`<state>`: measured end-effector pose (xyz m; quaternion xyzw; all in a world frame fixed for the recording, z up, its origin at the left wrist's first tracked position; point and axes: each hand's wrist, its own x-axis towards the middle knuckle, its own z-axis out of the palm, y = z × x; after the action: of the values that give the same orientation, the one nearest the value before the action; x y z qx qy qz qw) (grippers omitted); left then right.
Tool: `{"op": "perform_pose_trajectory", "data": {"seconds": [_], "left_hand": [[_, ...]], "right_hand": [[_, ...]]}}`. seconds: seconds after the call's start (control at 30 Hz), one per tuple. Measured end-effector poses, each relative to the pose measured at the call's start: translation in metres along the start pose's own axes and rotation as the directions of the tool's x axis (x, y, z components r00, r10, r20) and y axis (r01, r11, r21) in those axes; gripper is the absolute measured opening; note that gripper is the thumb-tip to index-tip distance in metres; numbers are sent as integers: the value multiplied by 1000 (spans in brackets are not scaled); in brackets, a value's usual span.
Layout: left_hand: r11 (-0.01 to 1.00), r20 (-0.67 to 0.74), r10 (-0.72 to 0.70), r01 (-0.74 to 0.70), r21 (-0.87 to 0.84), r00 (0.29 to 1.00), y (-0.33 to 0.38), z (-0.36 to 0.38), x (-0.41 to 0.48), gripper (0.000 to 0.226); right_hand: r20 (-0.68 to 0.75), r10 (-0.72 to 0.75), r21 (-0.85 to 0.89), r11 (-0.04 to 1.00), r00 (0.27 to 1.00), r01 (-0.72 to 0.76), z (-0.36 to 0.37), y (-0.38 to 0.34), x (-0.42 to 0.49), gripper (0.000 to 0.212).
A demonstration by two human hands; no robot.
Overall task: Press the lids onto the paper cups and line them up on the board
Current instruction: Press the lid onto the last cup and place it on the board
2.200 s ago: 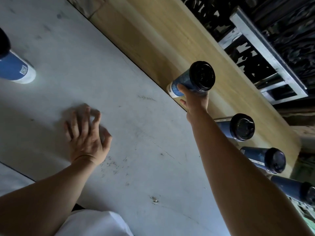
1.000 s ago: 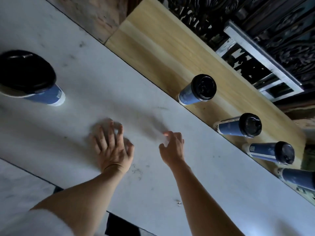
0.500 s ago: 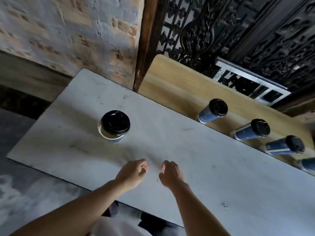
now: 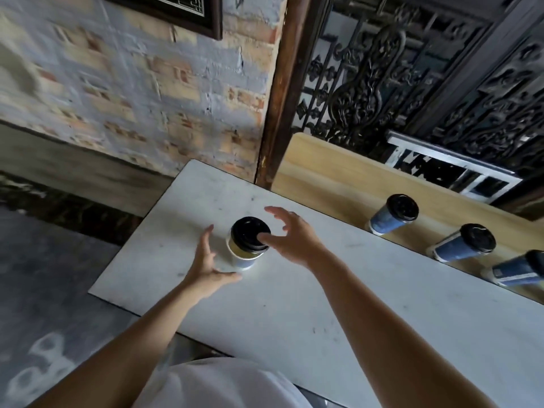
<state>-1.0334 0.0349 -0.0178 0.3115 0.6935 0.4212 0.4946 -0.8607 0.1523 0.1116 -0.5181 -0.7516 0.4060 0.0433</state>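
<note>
On the pale stone table point(image 4: 294, 304), near its far left corner, a paper cup point(image 4: 245, 254) is seen standing upright with a black lid point(image 4: 250, 233) seated on its rim. The cup's wall is only partly visible: a cream band under the lid and a strip of blue at the base, the rest being foreshortened. Whether the lid is pressed fully home cannot be told.

The left hand point(image 4: 207, 265) is held open just left of the cup, palm turned toward it, the thumb reaching under near the base; contact cannot be confirmed. The right hand point(image 4: 291, 235) is spread open beside the lid, its thumb overlapping the lid's right edge, so that part of the rim is hidden. Nothing is gripped by either hand.

Beyond the table a smooth, light wooden board point(image 4: 338, 178) is laid, and three lidded blue cups are lined up on it: the first cup point(image 4: 393, 214), the second cup point(image 4: 463, 242) and the third cup point(image 4: 518, 270), which is cut off by the right edge and blurred. Printing on the cups is too small to be read. Rough, patchy brick point(image 4: 132, 83) and dark ornate ironwork point(image 4: 412, 69) are seen behind, both smeared by motion.
</note>
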Motion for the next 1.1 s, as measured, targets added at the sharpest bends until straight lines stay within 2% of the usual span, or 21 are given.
{"op": "perform_pose_trajectory", "data": {"seconds": [0.03,0.1,0.17,0.3,0.47,0.6,0.77,0.9,1.1], "left_hand": [[999,42,37,-38,24,998,5,1,4,138],[998,109,64,-66,23,992,12,6,11,140],[995,126,99,-102,17,987,12,11,18,126],[991,58,121,-123,42,991,15,21,15,90],[981,12,166,-167,100,986,18,42,-3,73],[974,28,193,-195,119,981,9,60,-11,75],[943,79,264,-274,189,961,4,82,-15,75],[914,77,313,-322,246,947,5,99,-20,79],[916,62,313,-318,243,948,-3,103,-20,81]], "right_hand": [[42,-33,-48,998,999,35,3,-3,0,63],[91,-57,-102,993,994,66,11,-7,2,64],[106,-46,-125,990,993,59,21,-6,4,61],[76,-29,-128,991,997,39,35,3,3,55],[45,-31,-129,991,998,37,30,11,-6,58],[41,17,-138,990,999,-11,21,22,-17,73],[80,98,-262,962,992,-74,10,34,-30,85],[43,81,-330,942,996,-62,0,36,-46,85],[-109,-9,-311,950,994,-26,-11,25,-62,91]]}}
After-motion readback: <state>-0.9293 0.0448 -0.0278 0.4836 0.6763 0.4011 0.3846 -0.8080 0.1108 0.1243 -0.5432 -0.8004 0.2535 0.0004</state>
